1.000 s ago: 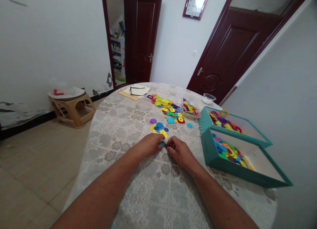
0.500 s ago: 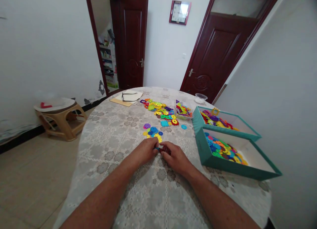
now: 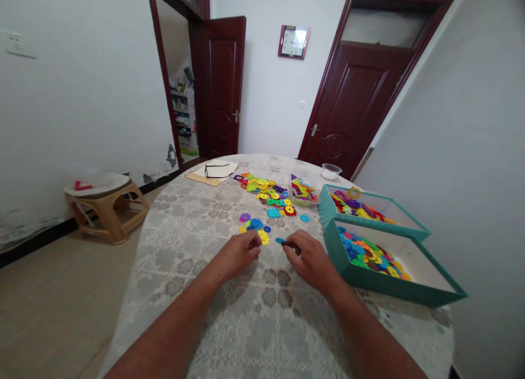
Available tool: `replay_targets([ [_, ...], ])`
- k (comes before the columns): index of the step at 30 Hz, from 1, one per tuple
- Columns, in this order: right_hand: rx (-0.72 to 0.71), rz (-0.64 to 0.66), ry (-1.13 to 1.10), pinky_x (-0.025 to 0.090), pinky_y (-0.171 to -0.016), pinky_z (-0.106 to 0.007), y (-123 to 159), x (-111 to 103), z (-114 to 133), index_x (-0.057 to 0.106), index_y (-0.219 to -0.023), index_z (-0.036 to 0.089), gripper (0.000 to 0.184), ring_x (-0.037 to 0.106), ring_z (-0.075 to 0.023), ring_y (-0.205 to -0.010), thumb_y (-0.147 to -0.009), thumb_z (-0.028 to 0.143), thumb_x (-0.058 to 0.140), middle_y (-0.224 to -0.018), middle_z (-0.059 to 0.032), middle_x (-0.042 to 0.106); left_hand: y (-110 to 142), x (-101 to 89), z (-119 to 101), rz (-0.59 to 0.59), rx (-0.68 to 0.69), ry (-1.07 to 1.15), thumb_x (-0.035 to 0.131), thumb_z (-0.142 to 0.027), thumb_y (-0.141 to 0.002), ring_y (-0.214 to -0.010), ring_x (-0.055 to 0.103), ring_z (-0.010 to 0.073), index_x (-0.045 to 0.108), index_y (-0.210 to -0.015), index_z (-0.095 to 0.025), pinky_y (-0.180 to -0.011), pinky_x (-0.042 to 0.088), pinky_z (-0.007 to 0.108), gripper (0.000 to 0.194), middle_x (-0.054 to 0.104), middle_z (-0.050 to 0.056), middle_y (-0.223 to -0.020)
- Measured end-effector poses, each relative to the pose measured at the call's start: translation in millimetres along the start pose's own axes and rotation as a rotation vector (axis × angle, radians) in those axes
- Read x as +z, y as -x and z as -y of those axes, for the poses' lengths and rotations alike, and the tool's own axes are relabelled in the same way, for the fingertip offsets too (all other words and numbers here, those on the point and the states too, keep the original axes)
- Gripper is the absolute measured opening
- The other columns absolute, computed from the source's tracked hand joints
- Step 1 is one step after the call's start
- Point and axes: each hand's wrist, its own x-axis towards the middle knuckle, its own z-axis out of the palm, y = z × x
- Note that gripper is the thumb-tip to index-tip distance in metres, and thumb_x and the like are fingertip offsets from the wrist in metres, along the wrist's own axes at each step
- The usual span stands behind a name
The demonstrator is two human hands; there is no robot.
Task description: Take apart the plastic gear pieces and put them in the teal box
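Note:
In the head view, my right hand (image 3: 308,254) pinches interlocking disc pieces; a blue notched disc (image 3: 280,240) sticks out past the fingertips, with a dark piece beside it. My left hand (image 3: 240,254) is apart from it, its fingers curled together over the table; whether anything is inside them is hidden. Just beyond the left fingers lies a small cluster of toothed plastic discs: a yellow disc (image 3: 263,237), a blue disc (image 3: 256,223) and a purple disc (image 3: 245,217). Behind it spreads a larger pile of coloured discs (image 3: 262,188).
Two teal boxes of coloured pieces, a near box (image 3: 394,285) and a far box (image 3: 410,226), stand on the right. A clear tub of pieces (image 3: 303,192) and an clear bowl (image 3: 331,171) sit farther back. Glasses (image 3: 216,171) rest on paper at back left. A stool (image 3: 109,212) stands left of the table (image 3: 180,308).
My hands were together over a small piece and have moved apart. The right hand has gone right, carrying the blue disc. The view has tilted up slightly.

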Motion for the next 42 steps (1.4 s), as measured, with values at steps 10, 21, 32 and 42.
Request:
replay_targets([
  [10, 0.388, -0.363, 0.858, 0.05, -0.075, -0.047, 35.2, -113.2, -73.7, 0.07, -0.098, 0.018, 0.025, 0.064, -0.0332, -0.084, -0.092, 0.038, 0.055, -0.092, -0.0169, 0.067, 1.3, -13.3, 27.7, -0.107, -0.186, -0.356, 0.06, -0.026, -0.093, -0.126, 0.061, 0.0278, 0.061, -0.132, -0.02, -0.105, 0.045, 0.036, 0.04, 0.064, 0.015, -0.136],
  [21, -0.218, 0.169, 0.152, 0.041, -0.119, -0.048, -52.5, 40.8, 3.9, 0.058, -0.144, 0.019, 0.041, 0.051, -0.0277, -0.141, -0.106, 0.032, 0.048, -0.148, -0.017, 0.057, 11.1, -5.2, 14.1, -0.006, -0.134, -0.483, 0.065, -0.028, -0.087, -0.127, 0.058, 0.0351, 0.069, -0.12, -0.015, -0.106, 0.047, 0.045, 0.035, 0.063, 0.021, -0.133],
  [32, -0.193, 0.34, 0.225, 0.033, -0.123, -0.048, -114.9, 139.9, -29.2, 0.06, -0.147, 0.02, 0.049, 0.047, -0.0293, -0.146, -0.103, 0.043, 0.057, -0.156, -0.0153, 0.053, 14.6, -3.2, 15.2, -0.057, -0.182, -0.524, 0.071, -0.037, -0.085, -0.13, 0.056, 0.0387, 0.064, -0.133, -0.015, -0.104, 0.049, 0.055, 0.053, 0.064, 0.02, -0.138],
  [42, -0.217, 0.243, 0.123, 0.042, -0.119, -0.044, -48.0, 107.3, -28.0, 0.066, -0.135, 0.018, 0.037, 0.055, -0.0269, -0.135, -0.103, 0.032, 0.053, -0.142, -0.0162, 0.061, 11.3, 14.4, 14.9, -0.094, 0.002, -0.501, 0.066, -0.031, -0.089, -0.127, 0.06, 0.0352, 0.067, -0.128, -0.012, -0.109, 0.047, 0.048, 0.043, 0.067, 0.02, -0.132],
])
